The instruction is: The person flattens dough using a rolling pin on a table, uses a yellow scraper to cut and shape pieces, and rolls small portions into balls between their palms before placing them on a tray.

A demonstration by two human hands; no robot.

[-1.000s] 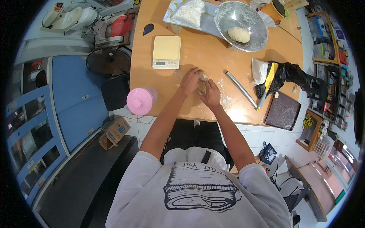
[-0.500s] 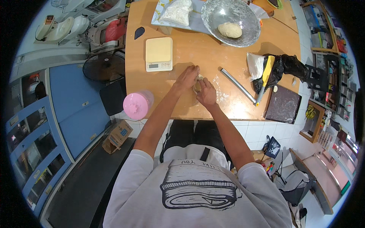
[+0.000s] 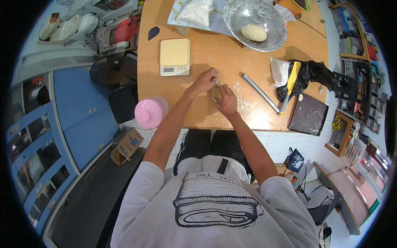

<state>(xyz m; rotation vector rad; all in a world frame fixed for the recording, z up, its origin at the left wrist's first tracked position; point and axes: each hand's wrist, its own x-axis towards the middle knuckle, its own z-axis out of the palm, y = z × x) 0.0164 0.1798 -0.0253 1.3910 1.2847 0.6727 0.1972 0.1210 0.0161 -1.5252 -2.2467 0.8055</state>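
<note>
Over the table, both my hands work at a small pale round of dough (image 3: 216,94) with a tan-brown middle. My right hand (image 3: 227,102) is closed on its right side, fingers and thumb gripping the edge. My left hand (image 3: 204,82) is at its far left edge, the fingers curled and the fingertips pinched together against the dough's far end. The left fingers partly hide what lies between them. To the right lies a metal rolling rod (image 3: 259,93), with white flour dusted on the wood beside it.
A kitchen scale (image 3: 174,57) stands at the far left of the table (image 3: 198,115), a pink-lidded jar (image 3: 149,113) near its front left corner. A metal bowl (image 3: 273,37) holds a dough ball (image 3: 254,32). Rightward are a yellow-handled tool (image 3: 293,80), black plastic bag (image 3: 318,73) and dark tray (image 3: 308,114).
My left fingers have curled and lifted slightly at the dough's far end. My right hand keeps its grip. The whole view has shifted a little.
</note>
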